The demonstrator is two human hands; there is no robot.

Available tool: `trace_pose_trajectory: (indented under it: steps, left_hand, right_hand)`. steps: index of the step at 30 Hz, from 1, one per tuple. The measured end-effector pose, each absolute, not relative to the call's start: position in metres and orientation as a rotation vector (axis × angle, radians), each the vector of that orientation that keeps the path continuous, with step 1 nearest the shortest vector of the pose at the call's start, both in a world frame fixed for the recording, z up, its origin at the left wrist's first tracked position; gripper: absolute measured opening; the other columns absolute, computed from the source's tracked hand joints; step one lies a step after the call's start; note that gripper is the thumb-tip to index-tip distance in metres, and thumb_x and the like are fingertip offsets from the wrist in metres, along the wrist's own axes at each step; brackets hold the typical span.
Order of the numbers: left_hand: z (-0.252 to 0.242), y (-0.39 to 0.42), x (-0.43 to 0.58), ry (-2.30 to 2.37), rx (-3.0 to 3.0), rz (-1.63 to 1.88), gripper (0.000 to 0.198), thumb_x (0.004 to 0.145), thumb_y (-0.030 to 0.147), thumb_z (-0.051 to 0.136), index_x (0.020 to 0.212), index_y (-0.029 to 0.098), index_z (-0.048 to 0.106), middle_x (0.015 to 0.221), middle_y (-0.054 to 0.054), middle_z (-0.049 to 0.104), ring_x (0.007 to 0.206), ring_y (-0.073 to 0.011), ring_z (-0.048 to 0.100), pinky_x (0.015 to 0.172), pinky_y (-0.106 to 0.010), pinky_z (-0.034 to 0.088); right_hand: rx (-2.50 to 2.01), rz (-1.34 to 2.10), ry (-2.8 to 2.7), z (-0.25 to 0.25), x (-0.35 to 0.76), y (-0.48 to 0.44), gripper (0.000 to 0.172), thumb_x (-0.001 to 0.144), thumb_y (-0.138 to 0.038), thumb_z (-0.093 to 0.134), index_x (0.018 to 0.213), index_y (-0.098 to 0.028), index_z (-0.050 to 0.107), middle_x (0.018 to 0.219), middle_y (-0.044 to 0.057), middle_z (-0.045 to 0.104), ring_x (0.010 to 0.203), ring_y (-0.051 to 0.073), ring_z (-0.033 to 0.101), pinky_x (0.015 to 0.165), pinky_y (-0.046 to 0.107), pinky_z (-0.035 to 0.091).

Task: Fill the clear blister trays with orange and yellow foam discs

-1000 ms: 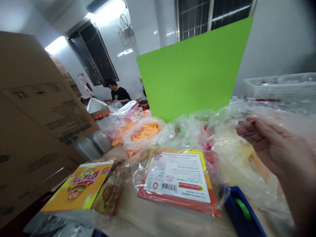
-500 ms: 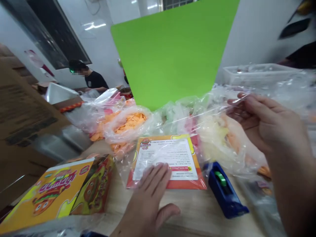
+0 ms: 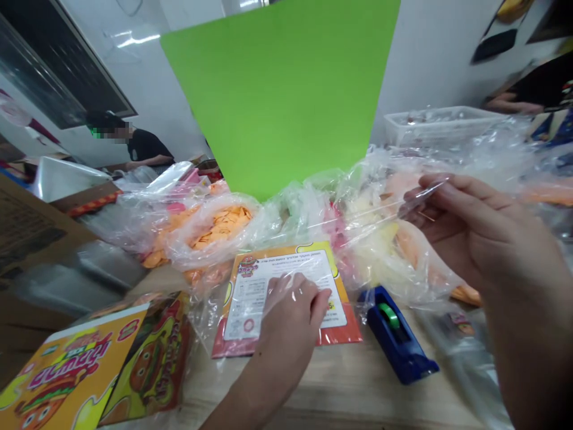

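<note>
A flat orange-and-yellow box [image 3: 344,325] lies on the table before me, its white printed panel facing up. Clear plastic film [image 3: 376,216] stretches from the box towards my right hand [image 3: 478,221], which pinches its edge between thumb and fingers, raised at the right. My left hand [image 3: 289,316] rests over the printed panel, fingers bent, thumb held apart. Glints of plastic show across those fingers; whether the film lies above or below them I cannot tell. To the right of the box stands a blue tape dispenser [image 3: 400,340] with a green core.
At the lower left sits an orange burger-print box [image 3: 62,370]. Behind the work are plastic bags of orange pieces [image 3: 226,224] and pale yellow pieces [image 3: 380,245]. A green board [image 3: 286,95] rises behind. Another person [image 3: 145,149] sits at the back left.
My left hand has gone from lying flat at the panel's near part to bent fingers farther up it. My right hand still pinches the film. The view has shifted slightly right.
</note>
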State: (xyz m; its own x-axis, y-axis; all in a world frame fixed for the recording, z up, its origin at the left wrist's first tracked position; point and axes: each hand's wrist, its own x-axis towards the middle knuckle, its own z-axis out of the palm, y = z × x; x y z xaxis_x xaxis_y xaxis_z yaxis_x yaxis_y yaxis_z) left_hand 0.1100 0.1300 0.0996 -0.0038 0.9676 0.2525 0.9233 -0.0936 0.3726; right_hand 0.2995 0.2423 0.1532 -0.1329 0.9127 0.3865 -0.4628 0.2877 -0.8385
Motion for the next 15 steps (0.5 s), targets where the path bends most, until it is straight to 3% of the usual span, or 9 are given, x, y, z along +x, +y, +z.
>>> trace_pose_trajectory:
  steps: [3,5,8,11,13,15]
  left_hand:
    - [0.098,0.132,0.106,2.029,2.083,0.887,0.021,0.084,0.025,0.051,0.065,0.02,0.057,0.071,-0.004,0.06,0.076,-0.0232,0.052,0.08,-0.046,0.04]
    - [0.096,0.122,0.101,1.868,1.91,1.178,0.008,0.08,0.027,0.058,0.082,0.023,0.065,0.083,-0.005,0.064,0.085,-0.024,0.055,0.086,-0.045,0.04]
    - [0.096,0.101,0.092,1.35,1.318,1.52,0.047,0.069,0.051,0.066,0.111,0.031,0.061,0.103,-0.006,0.066,0.094,-0.0258,0.059,0.086,-0.042,0.046]
    - [0.102,0.085,0.083,0.914,0.658,1.534,0.086,0.055,0.082,0.049,0.115,0.023,0.061,0.115,-0.014,0.063,0.103,-0.0344,0.058,0.088,-0.051,0.047]
    - [0.108,0.078,0.074,0.867,0.394,1.501,0.077,0.063,0.078,0.047,0.105,0.017,0.067,0.114,-0.017,0.063,0.108,-0.0361,0.056,0.093,-0.056,0.043]
    - [0.111,0.071,0.063,0.943,0.285,1.526,0.042,0.073,0.055,0.058,0.089,0.019,0.071,0.106,-0.012,0.068,0.106,-0.0322,0.058,0.094,-0.055,0.042]
  right_hand:
    - [-0.488,1.296,-1.172,0.151,0.304,0.242,0.018,0.086,-0.009,0.051,0.083,-0.013,0.068,0.075,0.0,0.069,0.072,0.009,0.063,0.071,0.02,0.052]
    - [-0.459,1.31,-1.194,0.151,0.306,0.24,0.018,0.086,-0.01,0.051,0.084,-0.014,0.068,0.077,0.0,0.07,0.074,0.009,0.063,0.073,0.019,0.051]
    - [-0.429,1.309,-1.241,0.149,0.308,0.232,0.018,0.084,-0.01,0.052,0.086,-0.016,0.069,0.079,0.0,0.07,0.077,0.009,0.063,0.076,0.018,0.05]
    - [-0.431,1.284,-1.296,0.143,0.312,0.223,0.018,0.08,-0.01,0.055,0.086,-0.019,0.069,0.081,-0.001,0.07,0.08,0.009,0.063,0.081,0.018,0.048]
    - [-0.416,1.275,-1.347,0.135,0.319,0.217,0.017,0.08,-0.012,0.056,0.086,-0.022,0.069,0.082,0.0,0.069,0.085,0.011,0.062,0.086,0.021,0.047]
    - [-0.445,1.25,-1.398,0.127,0.327,0.213,0.009,0.078,-0.021,0.061,0.078,-0.024,0.069,0.079,0.0,0.067,0.086,0.014,0.061,0.088,0.026,0.047]
